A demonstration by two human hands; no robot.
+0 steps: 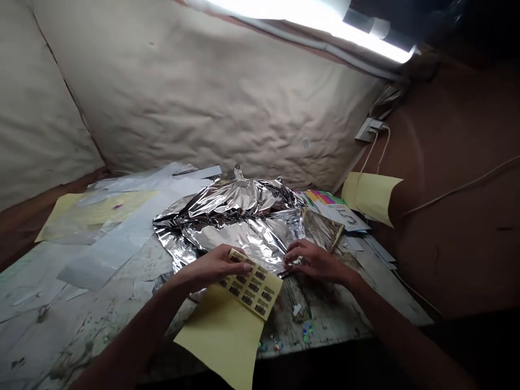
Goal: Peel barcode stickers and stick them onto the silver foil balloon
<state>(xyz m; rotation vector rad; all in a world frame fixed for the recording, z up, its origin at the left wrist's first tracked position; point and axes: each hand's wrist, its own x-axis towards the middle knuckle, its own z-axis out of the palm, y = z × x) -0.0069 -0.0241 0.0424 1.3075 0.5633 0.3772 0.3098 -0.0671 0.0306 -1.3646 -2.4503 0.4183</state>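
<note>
My left hand [221, 265] grips a yellow sticker sheet [254, 290] printed with rows of small dark labels, the thumb lying on top of it. The sheet's plain yellow backing paper [225, 330] hangs down past the table's front edge. Behind both hands lies a crumpled pile of shiny silver foil [239, 233], shaped like flat foil balloons. At the pile's near right edge, my right hand [311, 261] has its fingers curled in on the foil; the exact contact at the fingertips is partly hidden.
White and clear plastic sheets [114, 238] cover the table's left side, over yellow paper [59, 214]. Printed cards [339, 211] and a clear packet [320, 227] lie right of the foil. Small shiny bits [306, 331] dot the front edge. A socket with cables [369, 129] is on the wall.
</note>
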